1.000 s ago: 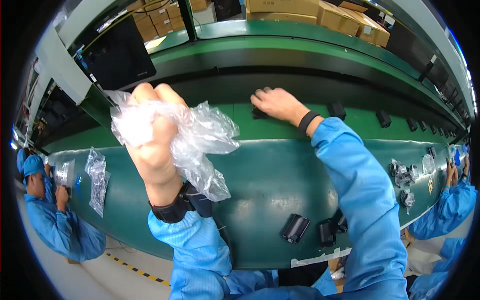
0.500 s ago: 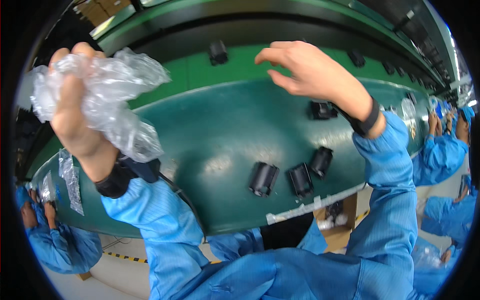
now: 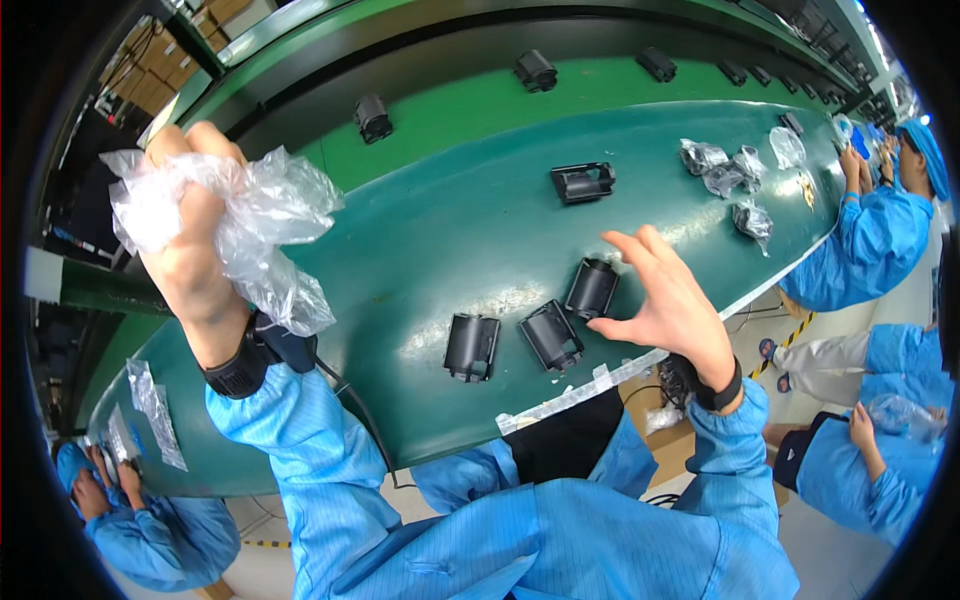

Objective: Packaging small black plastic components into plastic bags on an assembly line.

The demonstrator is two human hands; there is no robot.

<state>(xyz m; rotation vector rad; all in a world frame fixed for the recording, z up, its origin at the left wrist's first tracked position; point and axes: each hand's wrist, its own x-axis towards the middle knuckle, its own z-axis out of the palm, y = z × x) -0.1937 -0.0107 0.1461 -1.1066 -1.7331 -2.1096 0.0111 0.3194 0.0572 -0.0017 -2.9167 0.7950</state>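
Observation:
Crumpled clear plastic bags [image 3: 285,200] are bunched in my left hand [image 3: 190,215], which is raised at the left with its fingers closed round them. My right hand [image 3: 675,300] hovers over the table's near edge, thumb and fingers spread, holding nothing. Just left of its thumb stands a black cylindrical plastic part [image 3: 591,288]. Two more such parts, a tilted black part [image 3: 551,335] and another black part [image 3: 471,347], sit in a row to the left of it. Farther back, a black open-sided part [image 3: 583,183] lies on its side.
The green table [image 3: 400,260] curves across the view. Beyond it, a green conveyor belt [image 3: 450,125] carries several black parts. Plastic-wrapped parts [image 3: 722,168] lie at the right. Flat plastic bags [image 3: 155,412] lie at the left. Co-workers in blue sit at both ends; another person [image 3: 865,450] is at the lower right.
My right hand has come down and nearer, from above the far side to beside the near black parts. My left hand still grips the plastic bags. The view has shifted.

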